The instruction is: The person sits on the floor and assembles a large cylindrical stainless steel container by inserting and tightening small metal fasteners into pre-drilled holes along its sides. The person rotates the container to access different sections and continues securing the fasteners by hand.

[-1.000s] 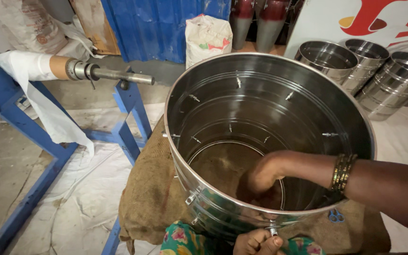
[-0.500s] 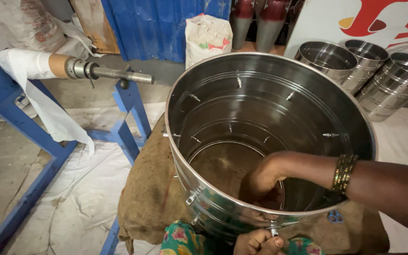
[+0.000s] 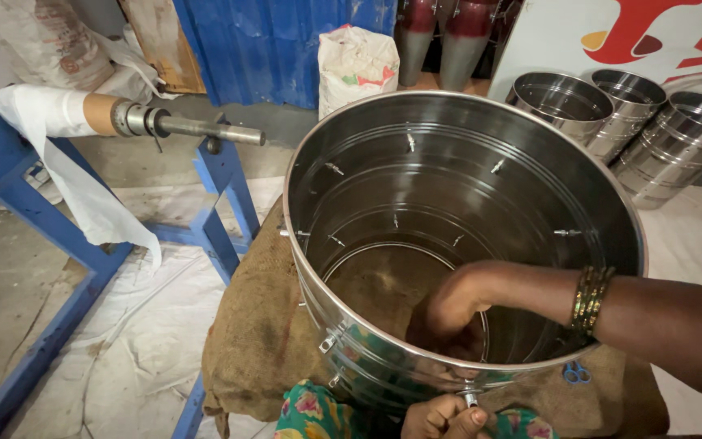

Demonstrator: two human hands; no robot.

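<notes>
A large shiny steel drum (image 3: 367, 146) stands open-topped on a brown burlap sack (image 3: 262, 341); small bolts stick through its wall. My right hand (image 3: 454, 302), with bangles at the wrist, reaches down inside the drum. Its curled fingers press against the near inner wall, and what they hold is hidden. My left hand (image 3: 442, 418) is outside the drum at its near lower wall, pinching a small metal fastener (image 3: 470, 398) that pokes out of the wall.
A blue metal stand (image 3: 221, 203) with a roller of white cloth (image 3: 67, 154) is at the left. Three smaller steel drums (image 3: 611, 114) stand at the back right, a white sack (image 3: 357, 61) behind. Blue scissors (image 3: 576, 372) lie on the burlap.
Almost nothing differs; my right hand has shifted very slightly inside the drum, and my left hand stays at the fastener.
</notes>
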